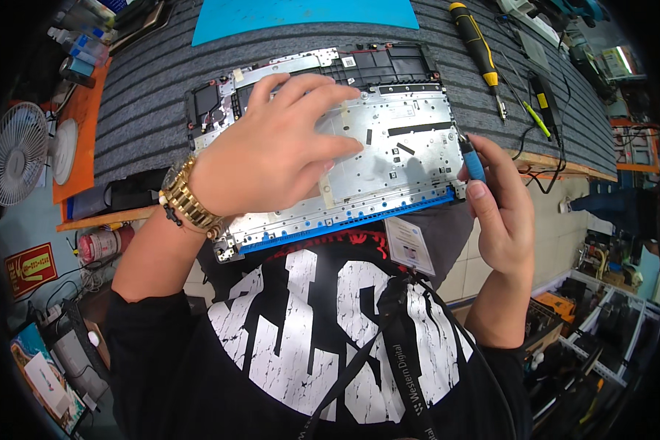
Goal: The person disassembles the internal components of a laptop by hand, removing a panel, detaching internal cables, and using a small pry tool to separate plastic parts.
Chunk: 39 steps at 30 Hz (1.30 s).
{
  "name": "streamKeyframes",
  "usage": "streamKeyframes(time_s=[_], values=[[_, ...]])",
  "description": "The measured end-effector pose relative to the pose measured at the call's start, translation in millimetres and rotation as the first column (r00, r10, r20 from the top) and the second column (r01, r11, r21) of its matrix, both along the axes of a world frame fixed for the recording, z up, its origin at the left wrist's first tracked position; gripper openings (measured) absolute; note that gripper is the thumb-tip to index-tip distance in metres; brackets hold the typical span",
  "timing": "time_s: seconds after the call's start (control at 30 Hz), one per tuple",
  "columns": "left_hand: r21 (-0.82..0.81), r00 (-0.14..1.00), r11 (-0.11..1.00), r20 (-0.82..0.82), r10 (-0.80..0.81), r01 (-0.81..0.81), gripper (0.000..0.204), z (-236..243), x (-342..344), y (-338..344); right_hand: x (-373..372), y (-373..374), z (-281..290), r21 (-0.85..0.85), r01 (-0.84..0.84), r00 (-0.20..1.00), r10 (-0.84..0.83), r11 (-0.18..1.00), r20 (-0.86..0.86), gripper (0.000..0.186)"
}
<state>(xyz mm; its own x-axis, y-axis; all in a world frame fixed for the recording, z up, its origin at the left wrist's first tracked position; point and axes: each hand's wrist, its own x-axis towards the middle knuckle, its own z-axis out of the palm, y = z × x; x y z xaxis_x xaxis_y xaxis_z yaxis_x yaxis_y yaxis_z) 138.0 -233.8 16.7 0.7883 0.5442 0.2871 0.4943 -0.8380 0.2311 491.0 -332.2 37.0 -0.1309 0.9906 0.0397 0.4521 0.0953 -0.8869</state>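
A laptop's keyboard-side chassis (418,158) lies tilted across the bench's near edge, its silvery metal plate facing up and a blue strip along the side closest to me. My left hand (271,150) rests over the left half of the plate, fingers spread, with a gold watch on the wrist. At the chassis's right edge, my right hand (507,213) grips a small blue-handled tool (473,163) between thumb and fingers. The tool's short metal tip meets the edge of the plate; its exact kind is hard to make out.
A striped grey mat (143,114) covers the bench. Beyond the chassis lies a light-blue sheet (301,18). To the right are a yellow-black screwdriver (478,51), a thin green-yellow tool (537,119) and black cables. A white fan (18,154) stands left. A badge (409,248) hangs below the chassis.
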Motion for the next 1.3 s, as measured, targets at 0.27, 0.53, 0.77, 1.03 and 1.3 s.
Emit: streamKeyframes(time_s=[0.27, 0.53, 0.77, 1.03, 1.3], values=[[0.108, 0.992, 0.987, 0.051, 0.112, -0.117, 0.041, 12, -30, 46, -17, 26, -2, 0.269, -0.231, 0.945, 0.151, 0.935, 0.289, 0.043], [-0.089, 0.967, 0.982, 0.182, 0.180, -0.166, 0.042, -2, -41, 92, -48, 34, 19, 0.095, -0.480, 0.804, 0.395, 0.872, 0.444, 0.045], [-0.070, 0.957, 0.988, 0.247, 0.152, -0.139, 0.039, -20, -51, 90, -63, 30, 14, 0.026, -0.524, 0.738, 0.439, 0.851, 0.512, 0.047], [-0.086, 0.951, 0.990, 0.279, 0.134, -0.115, 0.039, -21, -52, 87, -53, 35, 25, 0.033, -0.387, 0.792, 0.313, 0.922, 0.524, 0.048], [-0.092, 0.967, 0.983, 0.189, 0.172, -0.157, 0.047, -28, -51, 86, -61, 37, 20, 0.061, -0.382, 0.737, 0.264, 0.922, 0.623, 0.044]])
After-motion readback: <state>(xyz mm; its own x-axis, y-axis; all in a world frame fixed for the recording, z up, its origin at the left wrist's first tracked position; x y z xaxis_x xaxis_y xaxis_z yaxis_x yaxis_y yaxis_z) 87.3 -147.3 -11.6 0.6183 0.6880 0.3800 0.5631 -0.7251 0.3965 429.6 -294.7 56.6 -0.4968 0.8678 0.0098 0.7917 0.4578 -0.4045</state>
